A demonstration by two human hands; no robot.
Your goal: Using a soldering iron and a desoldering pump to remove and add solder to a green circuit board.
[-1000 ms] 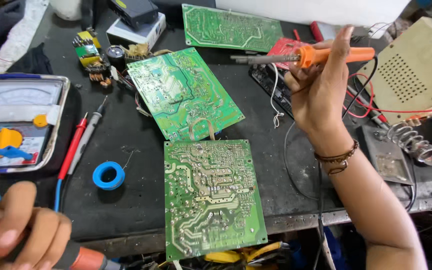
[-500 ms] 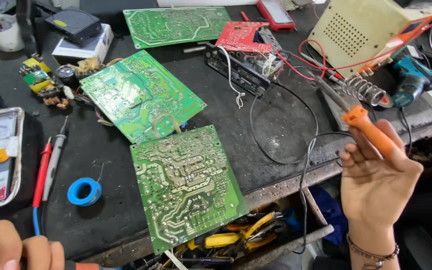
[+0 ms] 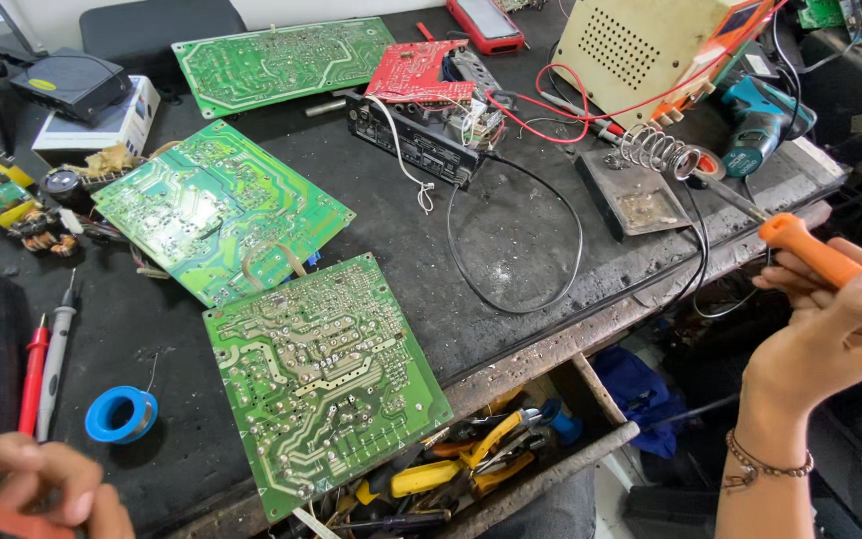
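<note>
The black workbench [image 3: 541,250] fills most of the view and carries all loose work. A beige power supply unit [image 3: 641,50] stands at the far right corner, with red leads running from it toward a black chassis [image 3: 411,140] topped by a red circuit board [image 3: 416,70]. Three green circuit boards lie solder side up: one at the far edge [image 3: 281,62], one at centre left [image 3: 216,210], and the nearest [image 3: 321,374] overhanging the front edge, apparently so that its joints face the worker. An open drawer [image 3: 511,464] below the bench front holds pliers and screwdrivers with yellow handles, within reach of either hand. A coiled iron stand on a dark base plate [image 3: 641,195] sits near the right edge, empty. The right hand [image 3: 820,339] is off the bench to the right, fingers curled firmly around the orange handle of a soldering iron [image 3: 825,262]; the iron is held clear of the boards, tip pointing back toward the stand, its cable looping across the bench. The left hand [image 3: 42,489] rests at the lower left corner, closed around a red object that is largely cut off by the frame. A blue solder reel [image 3: 120,414] lies just beyond it, beside red and grey meter probes [image 3: 47,364].
</note>
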